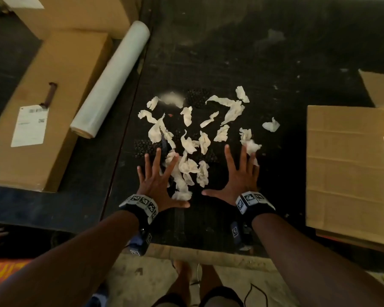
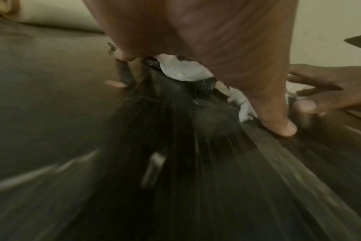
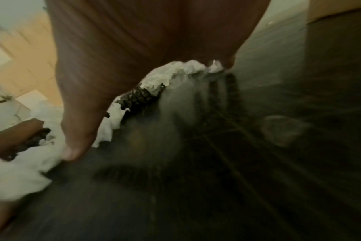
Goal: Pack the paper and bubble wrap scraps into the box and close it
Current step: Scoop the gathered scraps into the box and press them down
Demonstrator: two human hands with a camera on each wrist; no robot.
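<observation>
Several crumpled white paper scraps [image 1: 187, 142] lie scattered on the dark table [image 1: 264, 63], with pieces of dark bubble wrap [image 1: 145, 147] among them. My left hand [image 1: 157, 180] lies flat with fingers spread at the pile's near left edge, touching scraps [image 2: 181, 70]. My right hand [image 1: 239, 173] lies flat with fingers spread at the near right edge, its fingertips on a scrap [image 1: 252, 147]; the right wrist view shows paper [image 3: 171, 73] under the palm. The open cardboard box [image 1: 346, 169] stands at the far right, one flap laid towards me; scraps show inside at its right edge.
A long flat carton [image 1: 42, 111] with a label and a dark handle lies on the left. A roll of clear film [image 1: 113, 78] leans beside it. Another carton [image 1: 75, 12] stands at the back left. The table's near edge [image 1: 186, 253] is by my legs.
</observation>
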